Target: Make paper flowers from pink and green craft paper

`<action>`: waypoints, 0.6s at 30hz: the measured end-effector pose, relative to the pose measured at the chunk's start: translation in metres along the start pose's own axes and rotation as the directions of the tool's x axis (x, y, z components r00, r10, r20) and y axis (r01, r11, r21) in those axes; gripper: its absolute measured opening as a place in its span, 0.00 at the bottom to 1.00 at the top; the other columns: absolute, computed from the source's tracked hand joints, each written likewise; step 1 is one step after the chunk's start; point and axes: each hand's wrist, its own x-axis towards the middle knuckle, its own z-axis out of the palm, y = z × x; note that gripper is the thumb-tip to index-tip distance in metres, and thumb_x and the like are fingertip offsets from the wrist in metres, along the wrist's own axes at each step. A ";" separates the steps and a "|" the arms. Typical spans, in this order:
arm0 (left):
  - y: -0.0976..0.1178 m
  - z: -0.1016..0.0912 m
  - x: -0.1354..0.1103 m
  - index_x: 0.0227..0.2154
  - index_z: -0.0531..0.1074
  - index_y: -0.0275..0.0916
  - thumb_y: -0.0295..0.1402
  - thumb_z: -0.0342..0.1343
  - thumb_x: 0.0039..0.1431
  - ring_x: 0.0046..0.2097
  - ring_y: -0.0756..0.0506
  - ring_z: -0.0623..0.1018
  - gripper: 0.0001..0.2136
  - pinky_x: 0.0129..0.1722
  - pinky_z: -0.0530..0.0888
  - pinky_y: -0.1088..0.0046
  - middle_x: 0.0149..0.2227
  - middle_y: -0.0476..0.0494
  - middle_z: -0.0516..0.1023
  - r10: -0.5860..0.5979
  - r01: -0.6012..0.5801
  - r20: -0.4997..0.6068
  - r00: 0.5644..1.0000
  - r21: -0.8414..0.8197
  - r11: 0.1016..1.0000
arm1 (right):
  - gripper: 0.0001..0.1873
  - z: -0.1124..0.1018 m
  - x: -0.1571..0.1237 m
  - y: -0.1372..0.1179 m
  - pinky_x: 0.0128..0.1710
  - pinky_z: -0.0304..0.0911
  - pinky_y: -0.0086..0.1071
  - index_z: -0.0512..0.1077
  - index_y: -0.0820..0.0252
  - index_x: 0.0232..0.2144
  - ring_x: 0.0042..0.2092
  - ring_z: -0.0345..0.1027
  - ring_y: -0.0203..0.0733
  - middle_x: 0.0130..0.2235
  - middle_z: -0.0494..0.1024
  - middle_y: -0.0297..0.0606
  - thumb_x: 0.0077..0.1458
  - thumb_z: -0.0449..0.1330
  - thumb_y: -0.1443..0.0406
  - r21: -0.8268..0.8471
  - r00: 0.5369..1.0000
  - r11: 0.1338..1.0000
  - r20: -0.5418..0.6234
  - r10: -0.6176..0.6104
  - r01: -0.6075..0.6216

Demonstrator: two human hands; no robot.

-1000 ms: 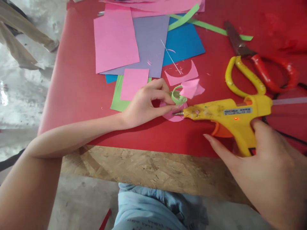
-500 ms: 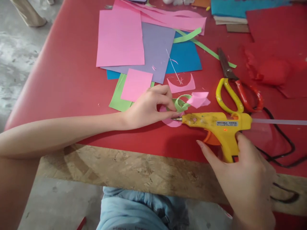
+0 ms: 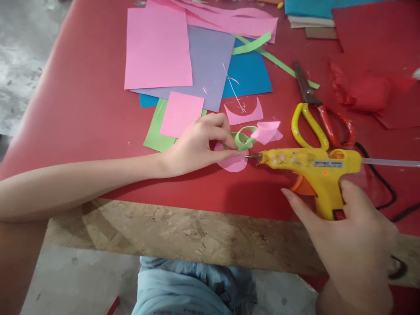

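My left hand (image 3: 205,142) pinches a curled green paper strip (image 3: 243,141) against a round pink paper piece (image 3: 233,164) lying on the table. A folded pink paper shape (image 3: 267,132) sits at the strip's right end, like a small flower on a stem. My right hand (image 3: 351,236) grips the handle of a yellow hot glue gun (image 3: 295,158), its thumb apart from the orange trigger (image 3: 303,186). The metal nozzle points left, close to the pink circle's right edge. A clear glue stick (image 3: 390,162) sticks out of the gun's back.
Scissors (image 3: 308,94) with yellow and red handles lie beyond the glue gun. Pink, purple and blue paper sheets (image 3: 159,48) overlap at the back left. A pink offcut (image 3: 244,114) lies behind the strip. Crumpled red material (image 3: 364,89) is on the right; a black cord (image 3: 382,179) trails there.
My right hand has drawn the glue gun to the right, so its nozzle is farther from my left fingertips. My left hand keeps its pinch. The whole view has shifted slightly.
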 end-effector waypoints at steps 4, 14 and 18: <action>-0.001 0.000 0.000 0.24 0.76 0.39 0.28 0.61 0.53 0.30 0.51 0.69 0.04 0.31 0.69 0.71 0.27 0.48 0.68 -0.016 0.016 0.003 1.000 -0.026 1.000 | 0.35 -0.004 0.008 0.012 0.16 0.47 0.27 0.60 0.59 0.20 0.16 0.52 0.33 0.15 0.61 0.32 0.41 0.53 0.32 0.110 0.959 0.959 0.140 0.246 -0.261; -0.002 -0.001 0.000 0.24 0.76 0.38 0.31 0.62 0.52 0.30 0.51 0.67 0.04 0.31 0.67 0.71 0.26 0.48 0.66 -0.009 0.009 -0.002 1.000 -0.027 1.000 | 0.39 0.002 0.012 0.034 0.22 0.53 0.28 0.72 0.57 0.32 0.20 0.52 0.30 0.21 0.67 0.33 0.31 0.58 0.32 0.180 0.850 0.838 0.233 0.472 -0.515; -0.002 -0.002 0.000 0.24 0.76 0.38 0.29 0.62 0.52 0.29 0.51 0.66 0.04 0.31 0.67 0.71 0.26 0.48 0.66 -0.010 0.010 0.010 1.000 -0.013 1.000 | 0.40 0.005 0.011 0.036 0.23 0.54 0.29 0.71 0.58 0.29 0.21 0.51 0.30 0.21 0.66 0.33 0.30 0.56 0.30 0.195 0.863 0.846 0.217 0.456 -0.496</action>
